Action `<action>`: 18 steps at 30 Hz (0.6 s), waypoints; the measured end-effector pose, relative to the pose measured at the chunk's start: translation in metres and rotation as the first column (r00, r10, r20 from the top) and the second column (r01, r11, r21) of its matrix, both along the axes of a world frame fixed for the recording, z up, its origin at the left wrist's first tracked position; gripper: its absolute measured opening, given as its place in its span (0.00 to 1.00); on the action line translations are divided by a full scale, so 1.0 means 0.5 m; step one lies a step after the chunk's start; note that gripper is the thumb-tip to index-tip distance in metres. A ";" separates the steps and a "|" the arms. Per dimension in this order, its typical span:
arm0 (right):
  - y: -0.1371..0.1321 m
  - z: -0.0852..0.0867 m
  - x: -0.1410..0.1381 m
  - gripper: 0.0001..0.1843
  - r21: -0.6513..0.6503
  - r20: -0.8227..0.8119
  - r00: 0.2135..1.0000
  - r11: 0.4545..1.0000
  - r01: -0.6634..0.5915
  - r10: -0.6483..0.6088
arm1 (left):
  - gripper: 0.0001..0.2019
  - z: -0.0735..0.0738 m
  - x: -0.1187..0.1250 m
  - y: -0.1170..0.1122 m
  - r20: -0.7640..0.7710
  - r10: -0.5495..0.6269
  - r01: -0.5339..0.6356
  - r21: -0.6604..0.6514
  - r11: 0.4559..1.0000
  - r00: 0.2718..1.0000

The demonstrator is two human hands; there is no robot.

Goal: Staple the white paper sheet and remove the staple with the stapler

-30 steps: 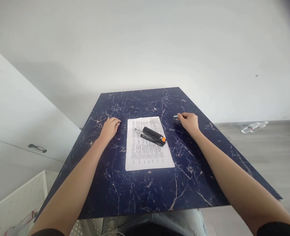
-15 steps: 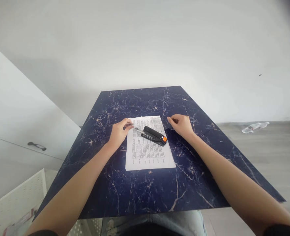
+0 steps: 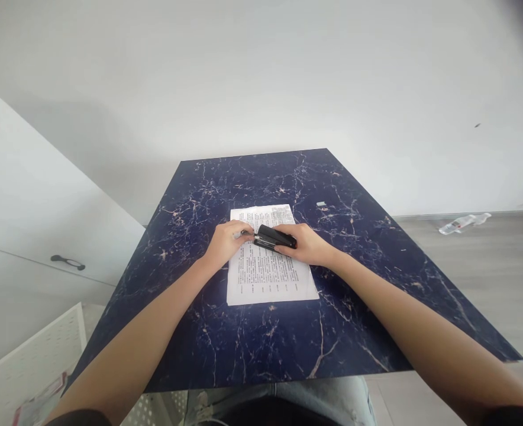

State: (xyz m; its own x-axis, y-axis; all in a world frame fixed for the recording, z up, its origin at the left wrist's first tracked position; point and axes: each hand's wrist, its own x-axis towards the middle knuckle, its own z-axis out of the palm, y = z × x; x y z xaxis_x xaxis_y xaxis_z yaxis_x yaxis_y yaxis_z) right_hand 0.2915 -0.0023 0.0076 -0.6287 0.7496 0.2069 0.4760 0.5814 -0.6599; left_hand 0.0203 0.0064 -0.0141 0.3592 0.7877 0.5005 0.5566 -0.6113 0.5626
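A black stapler (image 3: 275,237) lies slantwise above printed paper sheets (image 3: 265,278). My right hand (image 3: 306,242) is wrapped around its right end, fingers above and thumb along the near side. The orange part of the stapler is covered by this hand. At the stapler's left end, a thin metal part sticks out between its upper and lower arms. My left hand (image 3: 233,238) is closed in a pinch there, over the sheets' left side. A small silvery piece (image 3: 238,235) shows between its fingers; whether it joins the stapler I cannot tell.
The sheets rest on a dark blue marble-patterned table (image 3: 261,349). A small pale object (image 3: 320,204) lies beyond my right hand. Behind the table stands a white wall (image 3: 261,77). A clear plastic item (image 3: 464,223) is on the floor at right, a white cabinet (image 3: 31,207) at left.
My right hand has moved left from beside the paper and taken hold of the stapler. My left hand has shifted slightly right, up to the stapler's end. The small pale object has come into sight.
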 end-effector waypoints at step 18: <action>0.005 -0.003 0.004 0.19 -0.025 -0.002 1.000 1.000 -0.016 0.016 | 0.01 -0.010 -0.006 0.015 0.081 -0.080 0.092 -0.164 0.982 0.994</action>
State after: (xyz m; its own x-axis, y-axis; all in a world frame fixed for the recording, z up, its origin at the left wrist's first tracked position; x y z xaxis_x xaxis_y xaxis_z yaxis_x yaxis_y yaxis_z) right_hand 0.2937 0.0003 0.0062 -0.6406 0.7442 0.1894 0.4652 0.5723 -0.6753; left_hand 0.0174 0.0138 -0.0189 0.3962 0.8302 0.3921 0.4596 -0.5491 0.6981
